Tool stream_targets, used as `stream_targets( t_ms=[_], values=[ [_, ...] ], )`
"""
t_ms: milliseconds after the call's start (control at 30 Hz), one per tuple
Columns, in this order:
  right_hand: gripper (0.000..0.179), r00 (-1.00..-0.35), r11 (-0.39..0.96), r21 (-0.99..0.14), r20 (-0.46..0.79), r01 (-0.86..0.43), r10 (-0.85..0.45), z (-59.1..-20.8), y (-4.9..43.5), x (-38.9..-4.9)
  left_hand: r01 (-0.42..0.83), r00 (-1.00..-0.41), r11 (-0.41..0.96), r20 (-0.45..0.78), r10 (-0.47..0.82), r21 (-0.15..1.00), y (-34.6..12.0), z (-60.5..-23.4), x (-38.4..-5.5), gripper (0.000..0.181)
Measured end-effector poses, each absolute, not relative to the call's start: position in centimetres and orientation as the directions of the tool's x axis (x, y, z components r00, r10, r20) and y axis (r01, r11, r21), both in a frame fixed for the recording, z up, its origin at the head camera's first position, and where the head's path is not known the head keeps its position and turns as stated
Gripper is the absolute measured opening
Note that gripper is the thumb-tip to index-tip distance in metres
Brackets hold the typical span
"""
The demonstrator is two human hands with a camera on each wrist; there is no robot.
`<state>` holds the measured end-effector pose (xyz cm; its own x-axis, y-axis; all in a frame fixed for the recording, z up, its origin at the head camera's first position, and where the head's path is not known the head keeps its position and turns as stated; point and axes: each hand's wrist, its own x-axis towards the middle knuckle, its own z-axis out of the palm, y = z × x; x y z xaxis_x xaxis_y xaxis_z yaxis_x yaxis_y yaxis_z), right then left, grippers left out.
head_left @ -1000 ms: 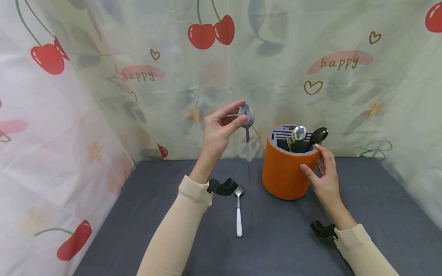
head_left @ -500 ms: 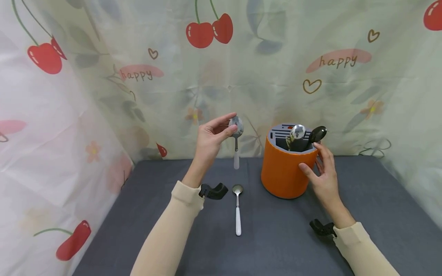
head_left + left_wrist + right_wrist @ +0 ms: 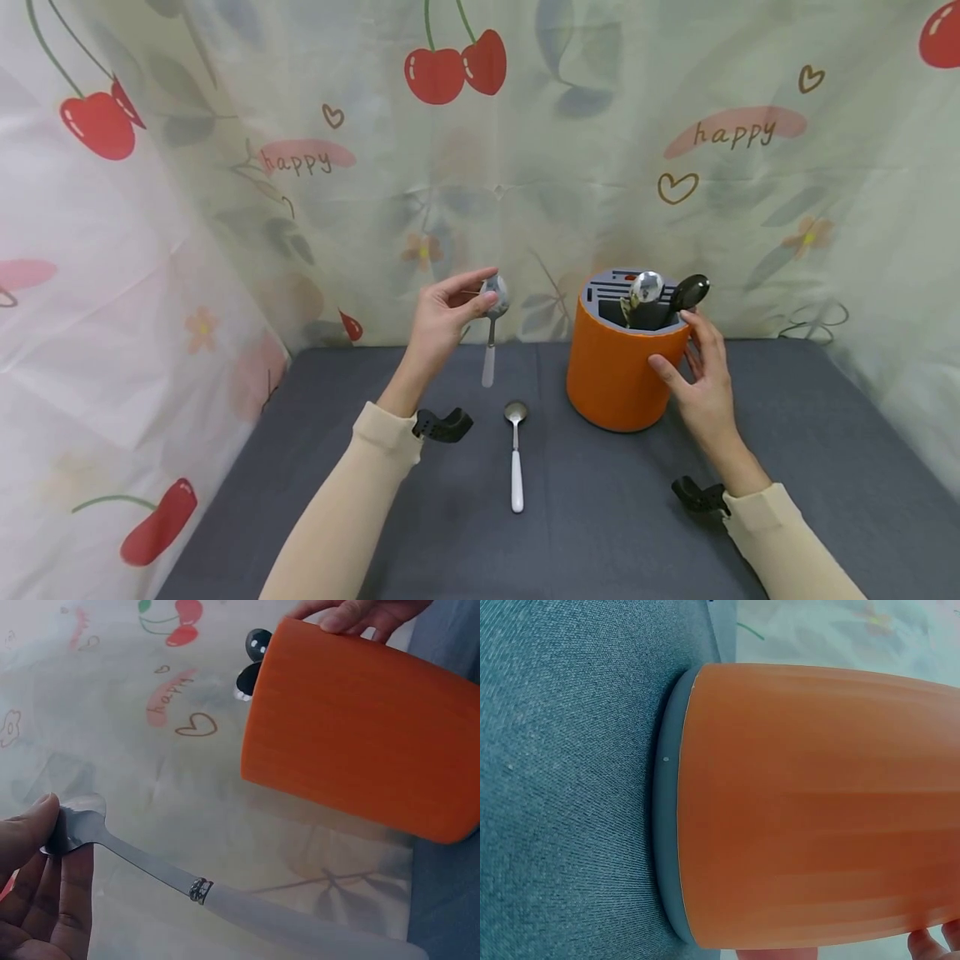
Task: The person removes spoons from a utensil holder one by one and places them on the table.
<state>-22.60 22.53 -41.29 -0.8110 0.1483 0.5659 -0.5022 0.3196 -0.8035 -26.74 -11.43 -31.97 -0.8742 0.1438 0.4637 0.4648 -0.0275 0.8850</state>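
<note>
My left hand (image 3: 441,317) pinches a spoon (image 3: 489,363) by its bowl, the pale handle hanging down above the table. In the left wrist view, a patterned metal collar joins that handle to the neck. My right hand (image 3: 708,396) holds the right side of an orange utensil holder (image 3: 617,375), thumb on its front and fingers at the rim. Out of the holder's open compartment stick a shiny silver spoon (image 3: 647,287) and a black spoon (image 3: 690,292). Another spoon (image 3: 517,479), white-handled, lies on the table left of the holder, bowl pointing away from me.
A dark grey cloth covers the table (image 3: 592,517). Behind it hangs a curtain (image 3: 570,175) printed with cherries, continuing along both sides. A thin looped cord (image 3: 817,325) lies at the back right. The holder's grey top has narrow slots behind the compartment.
My left hand has moved left and down, away from the holder, with the spoon still pinched in it. My right hand stays on the holder.
</note>
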Motion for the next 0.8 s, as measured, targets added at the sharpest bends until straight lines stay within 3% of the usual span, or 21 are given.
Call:
stream_targets(
  t_ms=[433, 800],
  values=[
    [0.076, -0.813, 0.333, -0.803, 0.562, -0.493, 0.152, -43.5, 23.9, -24.5, 0.358, -0.927, -0.022, 0.358, 0.115, 0.934, -13.9, -33.9, -26.7, 0.038],
    [0.076, -0.817, 0.347, -0.805, 0.555, -0.482, 0.153, -43.5, 23.8, -24.5, 0.178, -0.973, 0.028, 0.172, 0.155, 0.984, -14.7, -35.9, -27.2, 0.04]
  ],
)
